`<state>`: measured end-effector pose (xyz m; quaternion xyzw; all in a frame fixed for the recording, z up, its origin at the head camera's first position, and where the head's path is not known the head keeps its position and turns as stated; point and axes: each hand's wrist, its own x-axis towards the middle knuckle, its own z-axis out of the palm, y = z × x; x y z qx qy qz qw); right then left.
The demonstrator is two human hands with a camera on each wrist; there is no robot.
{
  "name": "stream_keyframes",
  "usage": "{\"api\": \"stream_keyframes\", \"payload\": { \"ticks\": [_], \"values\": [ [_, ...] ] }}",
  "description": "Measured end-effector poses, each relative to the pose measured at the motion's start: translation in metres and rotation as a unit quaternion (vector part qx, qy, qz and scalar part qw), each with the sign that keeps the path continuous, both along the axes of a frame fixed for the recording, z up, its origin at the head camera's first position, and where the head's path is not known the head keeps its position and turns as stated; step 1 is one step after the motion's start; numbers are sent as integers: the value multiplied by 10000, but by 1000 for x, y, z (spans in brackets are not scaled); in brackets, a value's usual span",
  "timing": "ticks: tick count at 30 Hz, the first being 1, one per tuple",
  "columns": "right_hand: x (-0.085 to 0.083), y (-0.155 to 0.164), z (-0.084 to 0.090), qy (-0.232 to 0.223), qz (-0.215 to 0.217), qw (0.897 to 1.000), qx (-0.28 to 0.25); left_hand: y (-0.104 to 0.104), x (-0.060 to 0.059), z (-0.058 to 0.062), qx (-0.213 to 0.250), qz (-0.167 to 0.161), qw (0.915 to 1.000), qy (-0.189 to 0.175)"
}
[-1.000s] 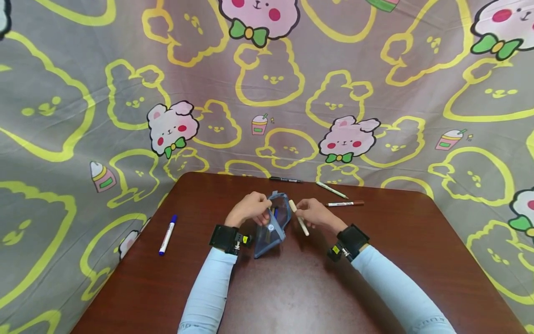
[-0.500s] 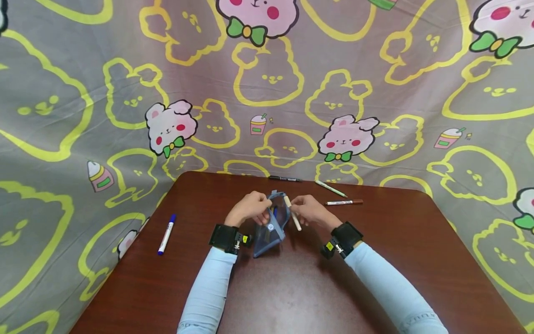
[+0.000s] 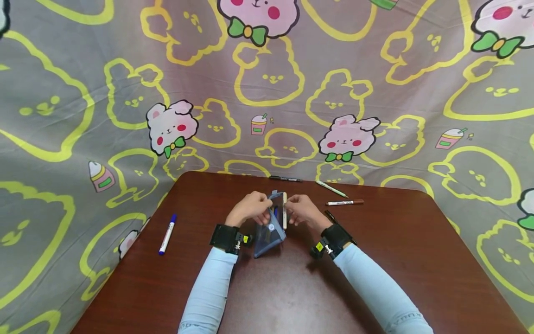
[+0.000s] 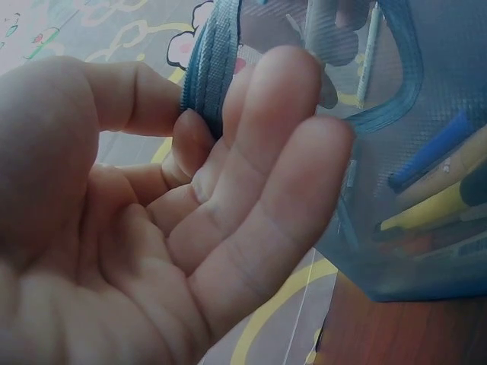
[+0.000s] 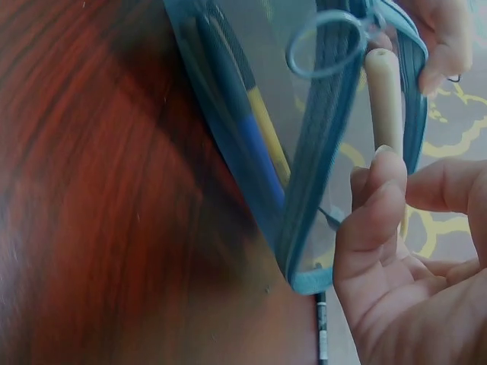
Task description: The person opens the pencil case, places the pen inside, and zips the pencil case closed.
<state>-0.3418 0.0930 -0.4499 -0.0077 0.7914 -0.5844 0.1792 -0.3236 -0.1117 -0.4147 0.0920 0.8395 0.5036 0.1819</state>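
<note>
Between my hands in the head view stands a blue mesh zip pencil case [image 3: 267, 241], its mouth gaping. My left hand [image 3: 250, 208] pinches the zip edge [image 4: 210, 76] between thumb and forefinger, the other fingers bent beside the mesh. A cream-coloured marker [image 5: 386, 99] is pinched by thumb and fingers of my right hand [image 3: 304, 209]. One end of it lies between the two zip edges at the mouth in the right wrist view. Through the mesh show a blue pen [image 5: 262, 163] and a yellow pen [image 5: 268, 129].
Left on the brown table [image 3: 267, 297] lies a blue-capped white marker [image 3: 168, 235]. Along the back are a black marker [image 3: 286, 179], a pale green pen [image 3: 331, 189] and a brown-capped marker [image 3: 345, 202]. A dark pen [image 3: 329, 215] shows behind my right wrist. Patterned cloth [image 3: 292, 102] hangs behind.
My right hand has moved left with the cream marker, bringing it to the pencil case's mouth and turning it more upright in view. The dark pen has come into sight. My left hand stays put.
</note>
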Motion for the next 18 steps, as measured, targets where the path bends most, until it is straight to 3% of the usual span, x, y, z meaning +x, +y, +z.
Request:
{"api": "stream_keyframes", "payload": {
  "ticks": [8, 18],
  "values": [
    [7, -8, -1, -63, -291, 9992, -250, 1, 0, 0, -8, -3, 10000, 24],
    [19, -8, 1, 209, -6, 9996, -212, -1, -2, -3, -13, -39, 10000, 30]
  ]
}}
